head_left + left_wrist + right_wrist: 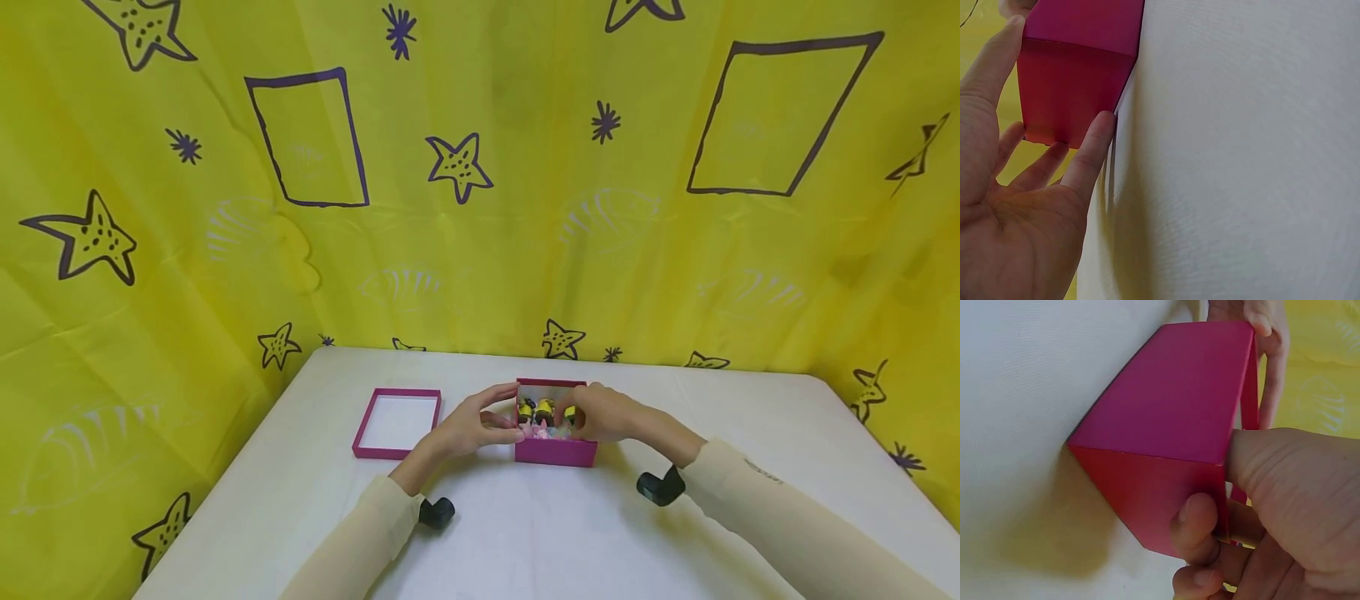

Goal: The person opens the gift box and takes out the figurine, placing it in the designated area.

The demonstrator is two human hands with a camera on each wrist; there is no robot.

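An open magenta box [556, 452] sits on the table, holding small yellow-and-dark toy figures [544, 410] along the back and pink ones [542, 431] in front. My left hand [476, 425] holds the box by its left end, thumb at the front corner and index finger at the back one. In the left wrist view, the other fingertips rest on its end wall [1072, 94]. Over the right end, my right hand [603, 412] reaches inside, thumb and finger around a yellow toy figure [570, 412]. Its outer fingers [1197, 515] lie outside the right wall.
A magenta-rimmed lid [396, 393] with a white inside lies on the table left of the box. The white table [525, 533] meets a yellow curtain [510, 250] printed with dark stars at the back and sides. Dark cameras [662, 485] sit at the wrists.
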